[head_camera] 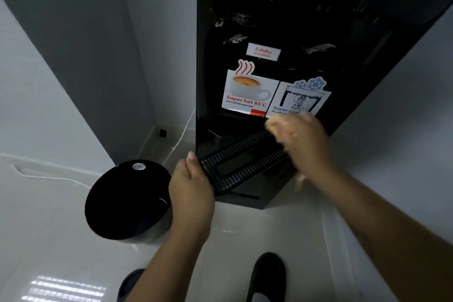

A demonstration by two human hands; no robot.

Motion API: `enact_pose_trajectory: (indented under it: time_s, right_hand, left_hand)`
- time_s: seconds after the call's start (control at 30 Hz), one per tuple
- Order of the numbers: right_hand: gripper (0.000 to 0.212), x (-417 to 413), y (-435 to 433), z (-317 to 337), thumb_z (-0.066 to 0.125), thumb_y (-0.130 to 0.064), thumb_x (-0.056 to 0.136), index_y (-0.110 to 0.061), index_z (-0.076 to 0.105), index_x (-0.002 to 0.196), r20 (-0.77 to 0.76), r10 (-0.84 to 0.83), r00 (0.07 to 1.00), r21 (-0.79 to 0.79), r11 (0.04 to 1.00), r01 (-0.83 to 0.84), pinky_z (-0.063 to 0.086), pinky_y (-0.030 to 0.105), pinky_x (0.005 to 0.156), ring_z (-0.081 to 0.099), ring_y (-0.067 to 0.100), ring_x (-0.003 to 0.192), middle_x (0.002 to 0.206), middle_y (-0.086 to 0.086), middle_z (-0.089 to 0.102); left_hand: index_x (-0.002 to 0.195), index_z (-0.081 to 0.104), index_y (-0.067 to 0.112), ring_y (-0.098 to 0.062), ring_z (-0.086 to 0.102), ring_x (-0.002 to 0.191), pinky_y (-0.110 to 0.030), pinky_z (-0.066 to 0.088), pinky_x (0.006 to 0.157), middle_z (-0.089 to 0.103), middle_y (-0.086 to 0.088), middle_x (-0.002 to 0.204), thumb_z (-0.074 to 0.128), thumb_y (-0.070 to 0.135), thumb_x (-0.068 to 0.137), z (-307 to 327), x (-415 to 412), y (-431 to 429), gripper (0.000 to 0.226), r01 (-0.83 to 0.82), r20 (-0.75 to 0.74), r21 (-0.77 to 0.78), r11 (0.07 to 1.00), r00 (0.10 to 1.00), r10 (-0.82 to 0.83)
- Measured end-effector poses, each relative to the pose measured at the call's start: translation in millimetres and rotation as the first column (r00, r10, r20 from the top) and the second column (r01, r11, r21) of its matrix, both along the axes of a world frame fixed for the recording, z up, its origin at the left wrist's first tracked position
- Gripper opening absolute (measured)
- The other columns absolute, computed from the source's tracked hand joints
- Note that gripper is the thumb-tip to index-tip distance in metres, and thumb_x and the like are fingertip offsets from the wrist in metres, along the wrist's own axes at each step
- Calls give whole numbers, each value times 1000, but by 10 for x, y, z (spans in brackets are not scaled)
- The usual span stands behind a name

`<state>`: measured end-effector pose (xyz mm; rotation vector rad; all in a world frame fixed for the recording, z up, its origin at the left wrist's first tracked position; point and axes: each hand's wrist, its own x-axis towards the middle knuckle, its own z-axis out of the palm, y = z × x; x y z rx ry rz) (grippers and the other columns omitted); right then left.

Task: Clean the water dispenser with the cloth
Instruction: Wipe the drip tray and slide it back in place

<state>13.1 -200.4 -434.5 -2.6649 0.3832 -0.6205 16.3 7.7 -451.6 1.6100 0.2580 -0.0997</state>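
Left hand (190, 184) fingers pinch the black slatted plastic drip grille (241, 162); right hand (302, 142) – blurred, probably clutching the pale cloth (274, 125) – should wipe along slats, grille steady.

Black water dispenser (282, 19), black slotted drip grate (242, 162), pale yellow cloth (274, 125)

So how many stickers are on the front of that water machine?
3. A small warning sticker sits highest, the hot coffee-cup sticker is below it to the left, and the cold-water sticker is beside that; the right hand covers its lower edge.
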Motion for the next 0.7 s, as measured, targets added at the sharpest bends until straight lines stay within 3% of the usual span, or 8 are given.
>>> enact_pose_trajectory:
  time_s: [0.07, 0.13, 0.2, 0.27, 0.37, 0.5, 0.63, 0.7]
  right_hand:
    - [19, 74, -150, -24, 55, -26, 95, -18, 66, 108, 13, -162, 987, 43, 986, 161, 29, 25, 58, 54, 20, 83, 97, 1, 53]
    - [17, 111, 73, -58, 61, -21, 93, -18, 68, 108, -1, -55, 998, -13, 998, 55, 28, 19, 57, 51, 16, 82, 94, -3, 52]
    - [20, 69, 168, -45, 63, -23, 92, -21, 69, 111, -21, 129, 991, -42, 991, -130, 37, 20, 63, 51, 14, 83, 96, -3, 54]
    - [21, 31, -49, 29, 60, -25, 94, -23, 68, 114, -68, 95, 993, -4, 995, -95, 44, 28, 67, 55, 15, 83, 99, -3, 54]
    - [23, -24, -284, 49, 60, -23, 94, -18, 69, 115, -76, -32, 997, 11, 999, 33, 46, 33, 71, 58, 22, 90, 105, 2, 56]
    - [24, -58, -141, 21, 62, -14, 92, -19, 70, 115, -114, 80, 990, -50, 995, -86, 41, 26, 65, 52, 19, 84, 95, 1, 51]
    - [21, -90, -242, 198, 59, -16, 93, -18, 69, 111, -222, 11, 975, -47, 999, -22, 49, 39, 74, 54, 25, 85, 98, 5, 53]
    - [13, -238, -294, 247, 61, -17, 92, -18, 71, 100, -263, 21, 965, -73, 996, -42, 49, 39, 72, 54, 26, 80, 93, 7, 52]
  left_hand:
    - [77, 47, 5, -14, 43, 62, -26, 35, 54, 45, -3, 69, 36, 36, 106, 10, 30, 23, 44, -6, -5, 8, 1000, 1000, 6]
    - [76, 45, 4, -16, 42, 64, -28, 35, 55, 44, -4, 70, 36, 36, 106, 5, 56, 31, 45, -26, -17, 18, 999, 1000, 26]
    - [74, 44, 7, -14, 40, 63, -27, 34, 54, 42, -2, 68, 37, 36, 105, 23, 54, 34, 43, -30, -15, 19, 999, 999, 31]
    - [71, 42, 9, -12, 37, 58, -22, 33, 51, 40, 0, 65, 38, 35, 105, 37, 29, 22, 43, -5, -9, 23, 1000, 1000, 5]
    - [68, 39, 11, -12, 36, 57, -27, 32, 52, 39, 1, 63, 38, 36, 105, 20, 23, 37, 44, -14, -4, 26, 1000, 1000, 14]
    - [68, 40, 10, -14, 38, 58, -28, 31, 53, 42, -1, 64, 37, 33, 106, 32, 29, -3, 45, -27, 13, 46, 999, 1000, 26]
    - [65, 38, 9, -14, 36, 55, -20, 31, 46, 42, -1, 62, 37, 31, 106, 52, 18, -52, 46, -52, 32, 89, 995, 998, 49]
    - [65, 39, 9, -15, 37, 56, -25, 31, 49, 42, -2, 63, 36, 32, 106, 41, 59, -41, 47, -68, 28, 105, 992, 997, 65]
